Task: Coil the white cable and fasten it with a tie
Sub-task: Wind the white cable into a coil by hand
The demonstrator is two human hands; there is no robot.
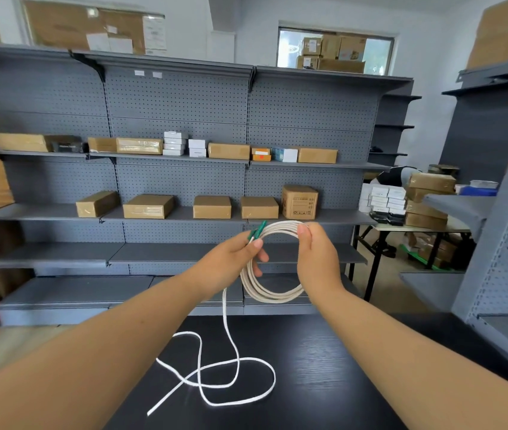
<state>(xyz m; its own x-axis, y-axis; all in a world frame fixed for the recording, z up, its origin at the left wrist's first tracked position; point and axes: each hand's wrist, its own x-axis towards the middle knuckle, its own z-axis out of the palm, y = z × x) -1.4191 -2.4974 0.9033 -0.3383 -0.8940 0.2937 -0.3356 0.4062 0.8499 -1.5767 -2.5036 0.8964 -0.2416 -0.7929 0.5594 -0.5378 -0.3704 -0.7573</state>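
White cable [273,297] is partly coiled and held up in the air. The left hand [231,259] has its fingers curled round the left side of the coil, beside the green plugs [257,231]. The right hand [318,259] pinches the top right. The loose end hangs down and lies in loops on the black table [339,383].

The cable [269,297] was white with green plugs [257,232], the table [324,383] black and wood-grained, the shelving [178,100] grey with dotted holes.
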